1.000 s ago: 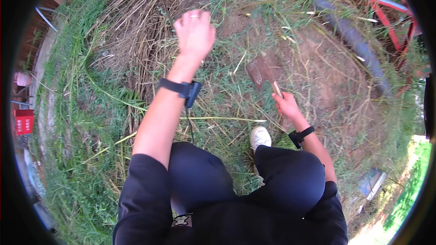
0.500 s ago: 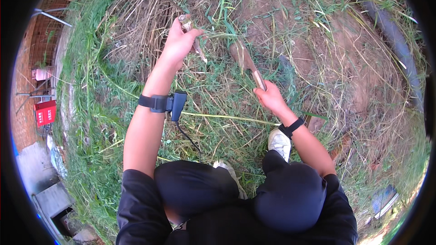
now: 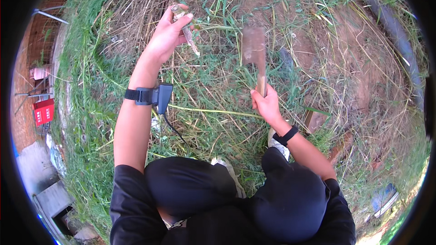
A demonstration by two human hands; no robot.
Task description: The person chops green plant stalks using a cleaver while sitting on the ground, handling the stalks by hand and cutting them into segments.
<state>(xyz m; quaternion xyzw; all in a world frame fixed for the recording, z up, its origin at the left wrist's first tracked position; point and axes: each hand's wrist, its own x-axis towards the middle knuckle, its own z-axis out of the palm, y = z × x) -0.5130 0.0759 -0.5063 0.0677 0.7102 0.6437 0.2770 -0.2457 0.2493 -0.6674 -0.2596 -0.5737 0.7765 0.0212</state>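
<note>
Here, crouched over rough ground of grass (image 3: 213,122) and dry straw (image 3: 131,13). Left hand (image 3: 165,36) raised over the straw, fingers curled and pinched around a short woody stick (image 3: 187,31), thumb pressed on its upper end, lower end poking free below the palm. Right hand (image 3: 265,104) closed in a fist around the pale wooden handle of a cleaver (image 3: 254,52), blade upright and blurred, held above the grass and well apart from the stick. Probably light, stiff and brittle, that stick: dry, rough-barked, no slip to it; best gripped near the top, fingers clear of the lower end. Likely top-heavy, the cleaver, with a smooth handle; best taken low on the wood, firmly. Black band with a small box on the left wrist (image 3: 152,96). White shoe (image 3: 274,140) just below the right hand. Dark pipe (image 3: 395,31) along the far right edge of the ground, red box (image 3: 44,111) beyond the left edge.
</note>
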